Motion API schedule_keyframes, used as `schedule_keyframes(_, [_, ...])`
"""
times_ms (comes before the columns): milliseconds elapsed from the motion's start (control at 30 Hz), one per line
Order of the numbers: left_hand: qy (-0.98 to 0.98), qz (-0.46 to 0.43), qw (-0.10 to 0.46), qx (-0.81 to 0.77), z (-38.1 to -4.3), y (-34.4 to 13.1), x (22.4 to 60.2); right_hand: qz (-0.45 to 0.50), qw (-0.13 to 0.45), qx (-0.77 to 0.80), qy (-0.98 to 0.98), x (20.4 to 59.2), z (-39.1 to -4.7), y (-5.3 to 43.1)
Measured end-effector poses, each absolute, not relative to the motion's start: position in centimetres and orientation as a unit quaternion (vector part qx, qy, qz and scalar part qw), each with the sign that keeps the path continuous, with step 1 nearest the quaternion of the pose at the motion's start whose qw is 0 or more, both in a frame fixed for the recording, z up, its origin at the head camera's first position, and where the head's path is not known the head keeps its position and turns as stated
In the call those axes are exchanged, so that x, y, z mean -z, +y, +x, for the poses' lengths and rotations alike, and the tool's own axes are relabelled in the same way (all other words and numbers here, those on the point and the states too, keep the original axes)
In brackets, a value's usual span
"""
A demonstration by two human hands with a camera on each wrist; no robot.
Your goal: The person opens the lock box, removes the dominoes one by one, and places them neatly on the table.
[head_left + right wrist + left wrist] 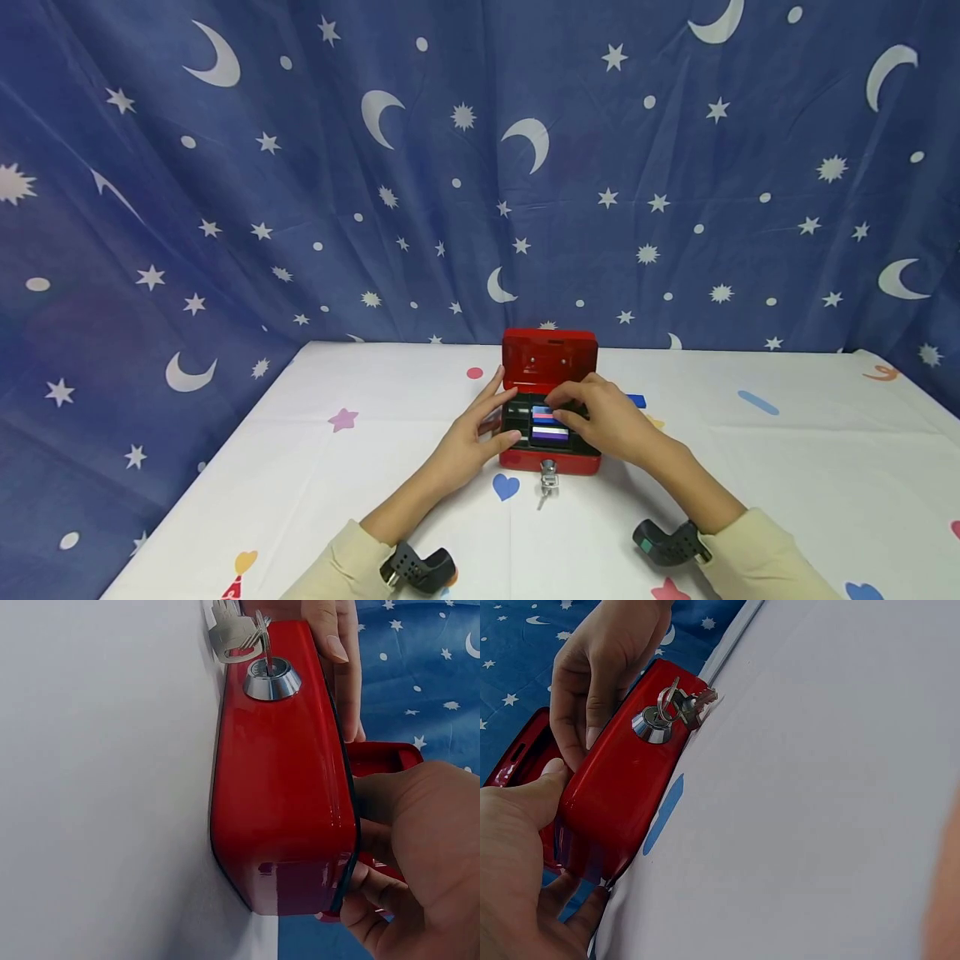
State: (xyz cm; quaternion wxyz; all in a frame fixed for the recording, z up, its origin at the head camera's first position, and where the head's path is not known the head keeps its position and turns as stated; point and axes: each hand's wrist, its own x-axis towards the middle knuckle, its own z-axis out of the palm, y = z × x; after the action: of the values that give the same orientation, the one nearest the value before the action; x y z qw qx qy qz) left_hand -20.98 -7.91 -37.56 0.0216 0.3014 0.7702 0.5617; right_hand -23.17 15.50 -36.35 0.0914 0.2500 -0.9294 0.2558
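Observation:
A red metal cash box [551, 461] stands on the table with its lid [550, 358] raised at the back. Inside is a black tray [517, 410] with compartments. Two small striped blocks lie in it, a blue and pink one [542, 414] and a white and purple one [550, 433]. My left hand [465, 446] holds the box's left side, its thumb at the rim and other fingers against the wall. From the right, my right hand [607, 417] reaches into the tray, thumb and forefinger right at the blue and pink block. The box wall hides those fingertips in the wrist views.
Keys [548, 483] hang from the front lock. A blue object [636, 401] lies behind the right hand, partly hidden. The white tablecloth [405, 400] has printed shapes, and a blue curtain [450, 208] with moons and stars hangs behind the table.

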Motion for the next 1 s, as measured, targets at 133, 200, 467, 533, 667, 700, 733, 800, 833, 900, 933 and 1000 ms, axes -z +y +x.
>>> schedule_keyframes(133, [0.769,0.305,0.021,-0.561,-20.98,-7.93,37.53,0.247,0.090,-0.256,-0.930,36.39,-23.18,15.47])
schedule_keyframes(200, [0.768,0.306,0.020,-0.562,-20.99,-7.90,37.49,0.245,0.090,-0.254,-0.931,36.39,-23.19,15.49])
schedule_keyframes(467, [0.771,0.301,0.020,-0.561,-21.02,-7.82,37.41,0.240,0.088,-0.253,-0.933,36.51,-23.29,15.60])
schedule_keyframes(533, [0.771,0.300,0.020,-0.562,-21.02,-7.82,37.41,0.241,0.085,-0.257,-0.932,36.56,-23.30,15.56])
schedule_keyframes(667, [0.771,0.296,0.021,-0.563,-20.98,-7.83,37.41,0.247,0.082,-0.268,-0.928,36.60,-23.31,15.41])
schedule_keyframes(700, [0.772,0.295,0.021,-0.563,-20.95,-7.84,37.41,0.248,0.084,-0.271,-0.926,36.59,-23.31,15.39])
schedule_keyframes(733, [0.772,0.294,0.022,-0.563,-20.94,-7.84,37.39,0.249,0.086,-0.273,-0.925,36.60,-23.30,15.38])
schedule_keyframes(800, [0.773,0.293,0.022,-0.562,-20.92,-7.84,37.37,0.252,0.093,-0.274,-0.923,36.61,-23.28,15.37])
schedule_keyframes(833, [0.774,0.292,0.022,-0.561,-20.90,-7.84,37.37,0.252,0.096,-0.273,-0.923,36.60,-23.25,15.37])
schedule_keyframes(900, [0.774,0.292,0.023,-0.561,-20.88,-7.83,37.35,0.255,0.103,-0.269,-0.923,36.56,-23.18,15.38])
schedule_keyframes(933, [0.775,0.291,0.023,-0.561,-20.87,-7.83,37.34,0.256,0.104,-0.267,-0.923,36.55,-23.14,15.36])
schedule_keyframes(1000, [0.774,0.292,0.023,-0.561,-20.87,-7.83,37.35,0.258,0.103,-0.265,-0.923,36.54,-23.07,15.32])
